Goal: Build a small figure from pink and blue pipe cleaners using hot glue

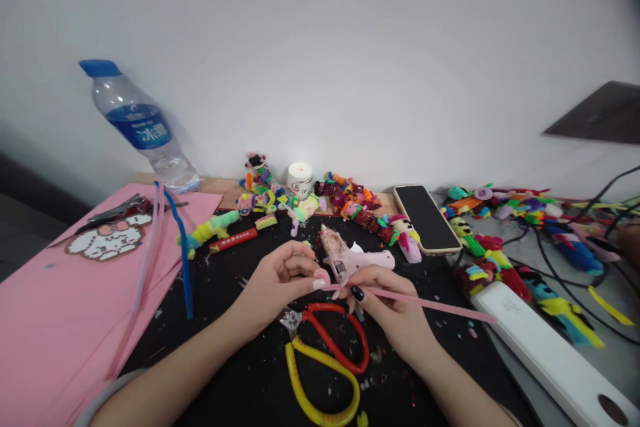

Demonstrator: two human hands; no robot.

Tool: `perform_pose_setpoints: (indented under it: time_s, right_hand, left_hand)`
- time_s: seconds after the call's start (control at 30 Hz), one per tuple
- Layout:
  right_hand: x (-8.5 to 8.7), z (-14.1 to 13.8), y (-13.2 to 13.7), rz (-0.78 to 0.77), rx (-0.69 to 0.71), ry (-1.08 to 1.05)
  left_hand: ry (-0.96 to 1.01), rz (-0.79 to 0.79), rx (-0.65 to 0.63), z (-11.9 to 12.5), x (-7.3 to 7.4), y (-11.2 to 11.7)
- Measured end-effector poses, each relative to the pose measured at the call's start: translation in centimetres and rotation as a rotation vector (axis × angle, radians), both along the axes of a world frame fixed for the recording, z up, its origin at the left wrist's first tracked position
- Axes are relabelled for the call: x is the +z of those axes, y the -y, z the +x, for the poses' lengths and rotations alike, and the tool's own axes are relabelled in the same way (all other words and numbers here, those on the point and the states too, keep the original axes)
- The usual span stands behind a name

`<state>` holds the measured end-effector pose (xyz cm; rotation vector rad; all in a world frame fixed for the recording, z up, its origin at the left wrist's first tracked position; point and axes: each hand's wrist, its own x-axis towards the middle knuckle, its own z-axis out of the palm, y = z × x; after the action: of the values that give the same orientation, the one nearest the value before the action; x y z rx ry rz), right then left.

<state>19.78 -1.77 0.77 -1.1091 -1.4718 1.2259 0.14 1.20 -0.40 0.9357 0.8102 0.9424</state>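
Note:
A pink pipe cleaner (435,305) stretches between both hands, its left end wound into a small coil (323,275). My left hand (285,280) pinches that coil between thumb and fingers. A little to the right, my right hand (385,297) is closed on the straight part, whose free end points right toward a white oblong device. Just beyond the hands lies a pale pink glue gun (357,260) with a crusted nozzle. Below them, scissors with red and yellow handles (325,407) rest on the black mat (240,373).
Pink sheets (35,347) with loose pipe cleaners lie left, near a leaning water bottle (145,127). Colourful pipe-cleaner figures (260,187), a white cup (300,179) and a phone (427,217) line the back. The white device (555,353), cables and more figures (565,313) occupy the right.

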Motion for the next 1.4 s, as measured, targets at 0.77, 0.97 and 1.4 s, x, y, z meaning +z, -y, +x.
perform_pose_setpoints:
  time_s: [0.77, 0.97, 1.4]
  right_hand:
    - [-0.04, 0.27, 0.19, 0.228, -0.005, 0.294]
    - [-0.04, 0.14, 0.24, 0.283, 0.035, 0.313]
    - [-0.16, 0.02, 0.24, 0.264, 0.126, 0.326]
  left_hand:
    - [-0.212, 0.017, -0.202, -0.08, 0.17, 0.25]
    - [-0.219, 0.054, -0.302, -0.19, 0.09, 0.35]
    - [-0.338, 0.135, -0.362, -0.14, 0.42, 0.75]
